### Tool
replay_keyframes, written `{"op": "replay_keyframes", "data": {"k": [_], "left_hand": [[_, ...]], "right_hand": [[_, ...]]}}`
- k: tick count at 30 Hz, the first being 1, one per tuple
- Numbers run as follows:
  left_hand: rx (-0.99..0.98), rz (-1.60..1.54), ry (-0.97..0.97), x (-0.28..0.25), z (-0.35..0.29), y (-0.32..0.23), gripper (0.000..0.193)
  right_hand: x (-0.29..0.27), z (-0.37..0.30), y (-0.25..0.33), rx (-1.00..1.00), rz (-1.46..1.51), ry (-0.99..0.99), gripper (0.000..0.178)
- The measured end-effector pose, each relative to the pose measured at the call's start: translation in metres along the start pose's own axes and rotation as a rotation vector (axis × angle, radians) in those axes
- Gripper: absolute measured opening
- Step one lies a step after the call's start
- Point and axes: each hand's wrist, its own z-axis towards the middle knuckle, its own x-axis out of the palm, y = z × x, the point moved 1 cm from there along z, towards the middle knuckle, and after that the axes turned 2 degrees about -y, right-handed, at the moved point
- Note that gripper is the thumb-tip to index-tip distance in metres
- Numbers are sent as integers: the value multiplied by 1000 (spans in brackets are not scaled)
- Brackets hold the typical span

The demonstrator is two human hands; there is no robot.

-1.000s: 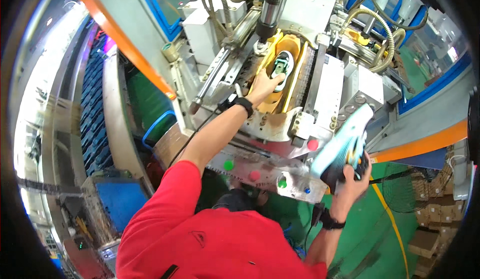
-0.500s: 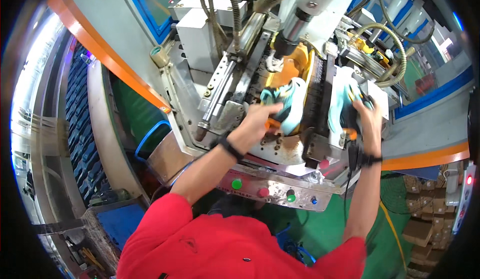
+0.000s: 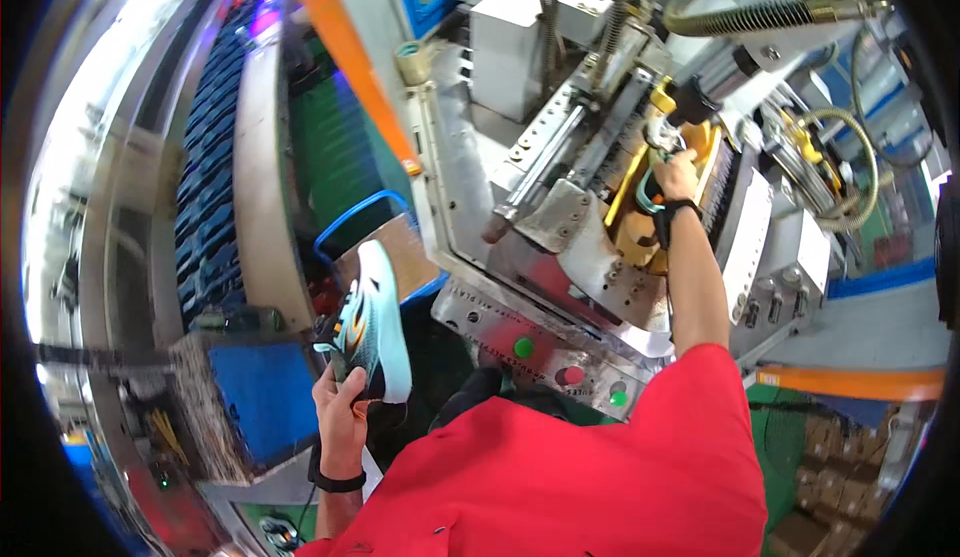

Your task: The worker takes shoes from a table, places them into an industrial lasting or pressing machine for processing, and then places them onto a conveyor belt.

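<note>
In my left hand (image 3: 342,415), at the lower left, is a sneaker (image 3: 375,332) with a pale-blue sole and a dark upper with orange marks. Its toe points up and its sole faces right; my thumb and fingers close on the heel end. My right hand (image 3: 677,174) reaches into the press, over the yellow mould (image 3: 625,202). Its fingers are curled on a second sneaker, of which a dark and teal part (image 3: 648,193) shows beside the wrist. My hand hides most of that sneaker. Just above the fingers hangs a dark cylindrical press head (image 3: 697,102).
Push buttons (image 3: 523,348) line the machine's front panel. Metal guide rails (image 3: 545,162) flank the mould. On the left runs a conveyor with a dark ridged surface (image 3: 212,187); a blue-topped stand (image 3: 262,397) is near my left hand. An orange frame edge (image 3: 350,57) rises between conveyor and machine.
My left hand has swung away from the machine to the lower left and holds a sneaker there. My right hand has moved from the machine's right side onto the mould. The view has turned left.
</note>
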Motion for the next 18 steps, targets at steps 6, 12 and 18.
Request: {"op": "replay_keyframes", "data": {"k": [6, 12, 18], "left_hand": [[34, -249, -493, -37, -85, 45, 35], [-193, -265, -537, -37, -119, 86, 23], [-150, -368, -675, -71, -182, 128, 28]], "right_hand": [[-59, -225, 49, -804, 470, -3, 11], [64, -366, -3, -1050, 366, 398, 13], [123, -377, -25, -1134, 374, 388, 12]]}}
